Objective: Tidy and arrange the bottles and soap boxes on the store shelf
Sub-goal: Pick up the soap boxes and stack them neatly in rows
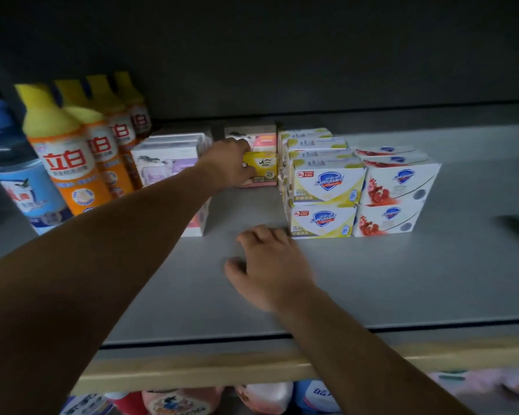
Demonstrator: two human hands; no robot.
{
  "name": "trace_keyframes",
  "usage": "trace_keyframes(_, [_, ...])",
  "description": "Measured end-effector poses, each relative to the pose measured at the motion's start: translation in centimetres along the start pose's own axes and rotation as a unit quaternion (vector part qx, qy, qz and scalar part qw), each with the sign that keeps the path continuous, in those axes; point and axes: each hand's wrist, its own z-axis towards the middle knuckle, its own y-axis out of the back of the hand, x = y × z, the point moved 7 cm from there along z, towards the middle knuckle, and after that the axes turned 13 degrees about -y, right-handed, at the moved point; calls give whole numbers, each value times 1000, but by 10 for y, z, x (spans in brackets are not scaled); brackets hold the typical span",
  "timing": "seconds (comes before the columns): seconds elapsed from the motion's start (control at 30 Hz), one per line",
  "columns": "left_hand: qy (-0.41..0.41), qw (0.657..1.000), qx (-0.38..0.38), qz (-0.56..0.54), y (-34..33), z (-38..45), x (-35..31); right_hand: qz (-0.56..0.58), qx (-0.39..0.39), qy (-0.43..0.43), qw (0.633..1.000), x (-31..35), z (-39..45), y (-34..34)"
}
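Head view: left grip [228, 163] pinches a glossy yellow soap box [262, 166]; right grip [267, 262] – loosely curled, empty.

Head-worn wide view, forward and down, close over shelf [372, 280].

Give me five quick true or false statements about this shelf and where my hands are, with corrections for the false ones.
1. The left hand grips a small yellow soap box. True.
2. The right hand holds a yellow-capped orange detergent bottle. False: it holds nothing and hovers by the grey shelf surface, in front of the soap stacks.
3. The white-and-yellow Safeguard soap boxes are stacked two high. True.
4. The white-and-red Safeguard soap boxes stand left of the yellow ones. False: they stand to the right.
5. The orange bottles stand at the shelf's right end. False: they line up at the left.
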Motion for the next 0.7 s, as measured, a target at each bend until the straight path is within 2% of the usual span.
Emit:
trace_keyframes(0.33, [53,996,57,51,-37,22,13,7,-5,3,1000,0,2,-3])
trace_keyframes(0.47, [58,997,21,35,-26,14,12,14,-5,2,1000,-1,2,-3])
trace_keyframes(0.7, [24,994,-99,-25,48,-54,-10,9,-11,-6,1000,-1,2,2])
